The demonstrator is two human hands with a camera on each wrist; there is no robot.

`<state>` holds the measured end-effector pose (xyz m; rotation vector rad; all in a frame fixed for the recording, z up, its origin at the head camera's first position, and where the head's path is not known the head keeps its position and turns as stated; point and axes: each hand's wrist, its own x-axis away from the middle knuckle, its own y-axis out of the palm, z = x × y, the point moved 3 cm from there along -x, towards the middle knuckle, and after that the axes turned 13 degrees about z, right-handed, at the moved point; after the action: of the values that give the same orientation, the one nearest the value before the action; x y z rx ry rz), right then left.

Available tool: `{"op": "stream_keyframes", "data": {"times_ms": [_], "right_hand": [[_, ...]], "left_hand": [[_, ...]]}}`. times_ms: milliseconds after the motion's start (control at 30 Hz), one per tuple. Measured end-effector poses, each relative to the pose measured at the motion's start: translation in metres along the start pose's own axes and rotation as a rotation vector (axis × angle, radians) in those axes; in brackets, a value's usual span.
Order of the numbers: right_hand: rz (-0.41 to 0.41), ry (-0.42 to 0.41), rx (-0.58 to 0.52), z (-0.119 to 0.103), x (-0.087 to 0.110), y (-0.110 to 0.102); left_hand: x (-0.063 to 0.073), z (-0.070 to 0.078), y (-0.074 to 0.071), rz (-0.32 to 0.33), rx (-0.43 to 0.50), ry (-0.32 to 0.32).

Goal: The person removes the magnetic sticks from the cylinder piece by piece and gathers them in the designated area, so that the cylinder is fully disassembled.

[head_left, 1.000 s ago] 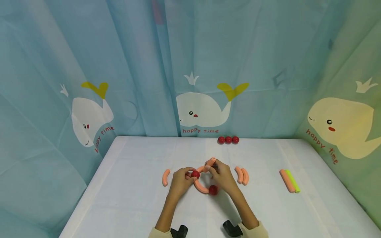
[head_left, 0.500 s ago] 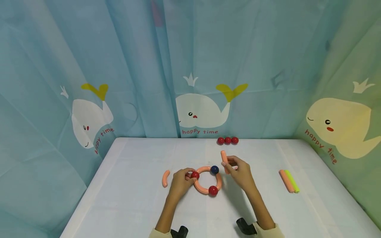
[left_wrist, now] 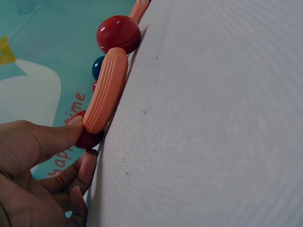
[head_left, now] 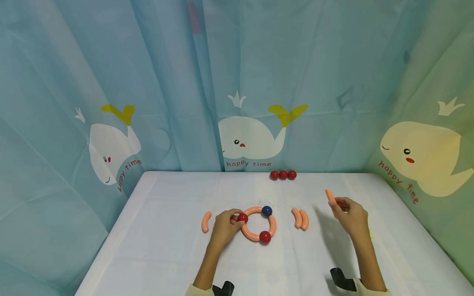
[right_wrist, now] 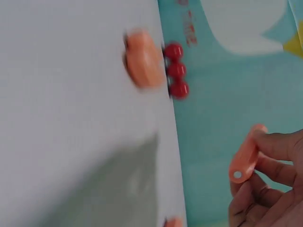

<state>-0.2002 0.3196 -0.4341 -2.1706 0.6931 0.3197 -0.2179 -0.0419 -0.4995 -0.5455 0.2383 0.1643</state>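
My left hand (head_left: 223, 227) pinches a red ball (head_left: 242, 218) at the left of a ring lying on the table. Curved orange pieces (head_left: 250, 235) make up the ring along with a blue ball (head_left: 266, 211) and a second red ball (head_left: 265, 237). In the left wrist view, thumb and fingers hold the red ball where a ridged curved piece (left_wrist: 108, 90) meets it. Over the right part of the table, my right hand (head_left: 353, 218) grips a short orange rod (head_left: 331, 200) above the surface. A hole shows in the rod's end (right_wrist: 244, 165) in the right wrist view.
Two curved orange pieces (head_left: 304, 220) lie side by side right of the ring, and another curved piece (head_left: 206, 222) lies left. Three red balls (head_left: 283, 175) line the table's back edge. A green stick (head_left: 370, 233) is mostly hidden behind the right arm. A whale-print curtain (head_left: 177, 102) surrounds the table.
My right hand has moved away from the ring to the right, carrying the orange rod. The blue ball and the two curved pieces are uncovered. My left hand stays on the red ball.
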Motion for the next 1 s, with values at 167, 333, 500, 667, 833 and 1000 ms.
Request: {"op": "stream_keyframes", "data": {"times_ms": [167,333,500,667,833,1000], "right_hand": [[-0.056,0.088,0.086,0.03,-0.003,-0.025],[-0.127,0.288,0.145,0.058,-0.011,-0.039],[-0.169,0.388,0.186,0.08,-0.016,-0.045],[-0.204,0.405,0.193,0.095,-0.019,-0.044],[-0.228,0.515,0.183,0.103,-0.018,-0.037],[-0.23,0.576,0.172,0.107,-0.016,-0.032]], "left_hand": [[0.001,0.001,0.0,0.002,-0.01,-0.004],[0.001,0.002,-0.001,0.009,-0.016,0.001],[0.002,0.002,-0.001,0.014,-0.017,0.003],[0.001,0.0,0.0,0.012,-0.015,-0.009],[0.001,-0.002,0.001,0.012,-0.015,-0.007],[0.001,-0.002,0.001,0.014,-0.012,-0.003]]}}
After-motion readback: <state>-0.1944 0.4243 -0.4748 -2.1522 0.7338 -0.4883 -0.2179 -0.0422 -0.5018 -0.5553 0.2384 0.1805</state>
